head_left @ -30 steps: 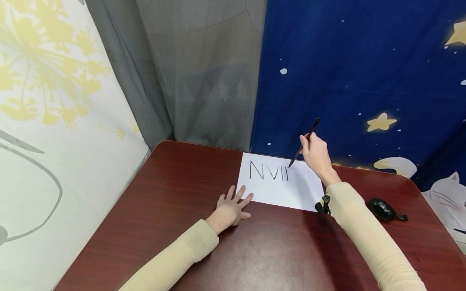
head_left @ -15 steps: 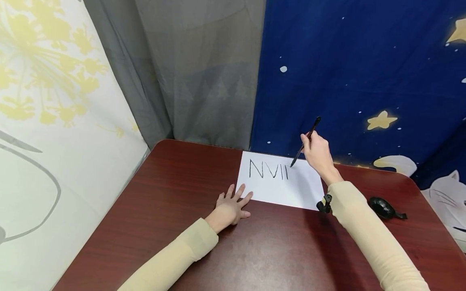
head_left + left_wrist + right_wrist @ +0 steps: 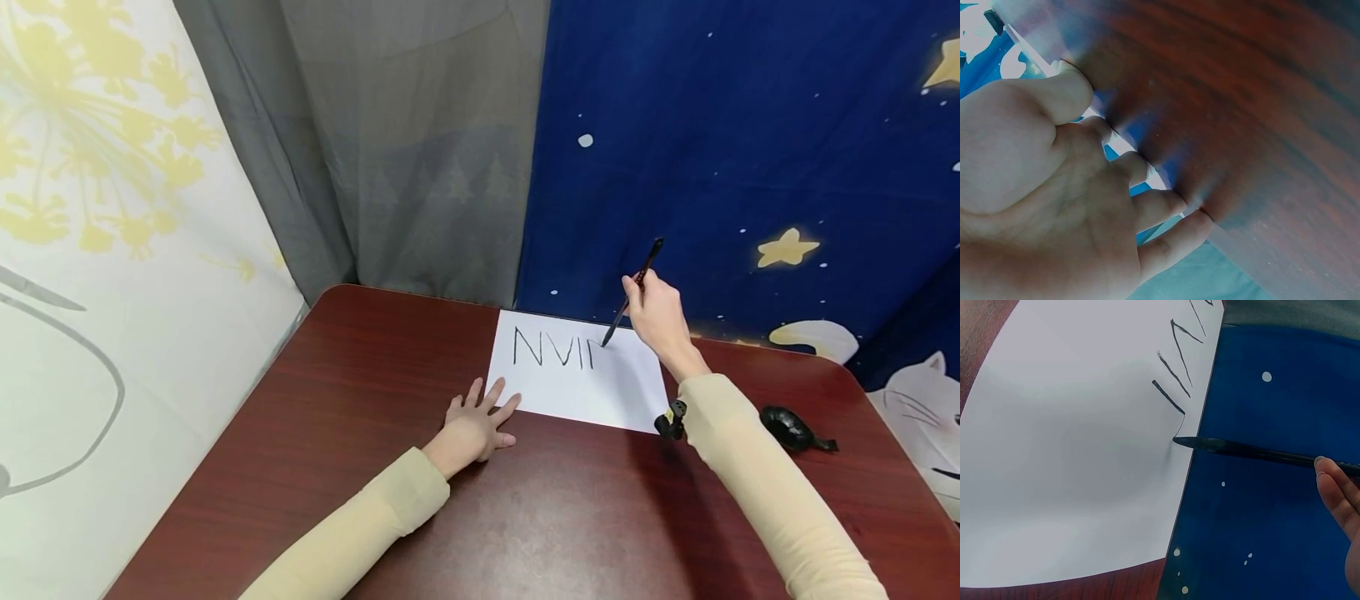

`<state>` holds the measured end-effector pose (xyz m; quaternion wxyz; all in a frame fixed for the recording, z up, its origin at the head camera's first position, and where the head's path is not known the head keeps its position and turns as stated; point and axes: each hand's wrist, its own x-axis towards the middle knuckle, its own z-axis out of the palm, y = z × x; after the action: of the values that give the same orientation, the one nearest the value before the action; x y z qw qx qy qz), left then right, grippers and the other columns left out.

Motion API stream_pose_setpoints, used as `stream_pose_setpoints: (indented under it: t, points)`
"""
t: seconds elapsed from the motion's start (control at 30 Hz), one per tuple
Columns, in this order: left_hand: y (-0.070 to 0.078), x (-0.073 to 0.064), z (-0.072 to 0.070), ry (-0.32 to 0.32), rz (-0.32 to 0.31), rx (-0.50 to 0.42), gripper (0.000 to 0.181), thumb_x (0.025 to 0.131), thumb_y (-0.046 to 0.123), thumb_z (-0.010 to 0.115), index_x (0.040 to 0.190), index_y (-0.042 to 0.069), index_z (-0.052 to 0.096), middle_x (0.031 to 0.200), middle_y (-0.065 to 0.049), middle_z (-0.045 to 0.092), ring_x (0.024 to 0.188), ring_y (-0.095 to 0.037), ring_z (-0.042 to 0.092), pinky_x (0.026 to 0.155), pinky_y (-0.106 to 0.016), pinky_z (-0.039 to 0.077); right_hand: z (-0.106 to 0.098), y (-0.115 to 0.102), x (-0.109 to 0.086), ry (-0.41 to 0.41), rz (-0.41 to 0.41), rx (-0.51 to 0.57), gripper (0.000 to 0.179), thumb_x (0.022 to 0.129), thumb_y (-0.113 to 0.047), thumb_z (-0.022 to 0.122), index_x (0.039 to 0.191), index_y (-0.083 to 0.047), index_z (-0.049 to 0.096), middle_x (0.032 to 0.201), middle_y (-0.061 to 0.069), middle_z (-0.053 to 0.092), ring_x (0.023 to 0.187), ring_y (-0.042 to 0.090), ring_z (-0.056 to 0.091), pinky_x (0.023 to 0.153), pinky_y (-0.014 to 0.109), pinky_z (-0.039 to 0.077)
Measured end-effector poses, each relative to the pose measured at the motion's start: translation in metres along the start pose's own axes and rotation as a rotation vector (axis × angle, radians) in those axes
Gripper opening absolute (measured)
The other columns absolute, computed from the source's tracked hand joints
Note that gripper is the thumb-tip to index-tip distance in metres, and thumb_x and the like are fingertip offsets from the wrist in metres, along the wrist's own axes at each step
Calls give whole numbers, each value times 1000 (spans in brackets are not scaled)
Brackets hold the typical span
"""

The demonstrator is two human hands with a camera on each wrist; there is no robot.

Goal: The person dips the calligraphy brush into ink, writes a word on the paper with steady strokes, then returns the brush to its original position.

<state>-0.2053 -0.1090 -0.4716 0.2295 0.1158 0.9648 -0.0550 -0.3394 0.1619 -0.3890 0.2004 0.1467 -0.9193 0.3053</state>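
Observation:
A white sheet of paper (image 3: 577, 400) lies at the table's far edge, bearing black letter strokes along its upper part. My right hand (image 3: 658, 315) pinches a dark, slender paintbrush (image 3: 1254, 452) by its handle, tilted over the sheet. In the right wrist view the brush tip touches the paper at the end of a thin curved line, which joins the top of the last thick stroke (image 3: 1169, 397). My left hand (image 3: 471, 429) lies with fingers spread at the sheet's lower left corner, its fingertips on or over the edge. The left wrist view shows its palm side.
A black, glossy shallow dish (image 3: 787, 429) with a narrow handle sits right of my right forearm. The reddish-brown table (image 3: 360, 383) ends just beyond the paper, where grey and blue curtains (image 3: 675, 125) hang. A small black device (image 3: 671, 420) is strapped at my right wrist.
My right hand has moved slightly to the right with the brush, drawing a thin line from the last stroke's top that bends downward. The left hand has stayed in place.

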Motion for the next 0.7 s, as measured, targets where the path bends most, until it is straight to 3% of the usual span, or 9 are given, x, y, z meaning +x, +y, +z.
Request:
stream_pose_setpoints:
  t: [0.4, 0.7]
  points:
    - [-1, 0, 2, 23, 10, 4, 70, 102, 60, 34, 162, 43, 2, 169, 9, -10, 155, -26, -6, 120, -47, 22, 0, 1, -1, 4, -17, -29, 41, 111, -34, 39, 98, 1, 54, 80, 17, 61, 71, 36, 70, 60, 47, 52]
    - [2, -11, -7, 17, -5, 34, 68, 103, 58, 34, 162, 42, 3, 169, 8, -7, 155, -25, 0, 119, -46, 25, -2, 1, -2, 14, -17, -40, 40, 111, -34, 41, 96, 1, 55, 77, 16, 60, 69, 35, 68, 57, 42, 49]
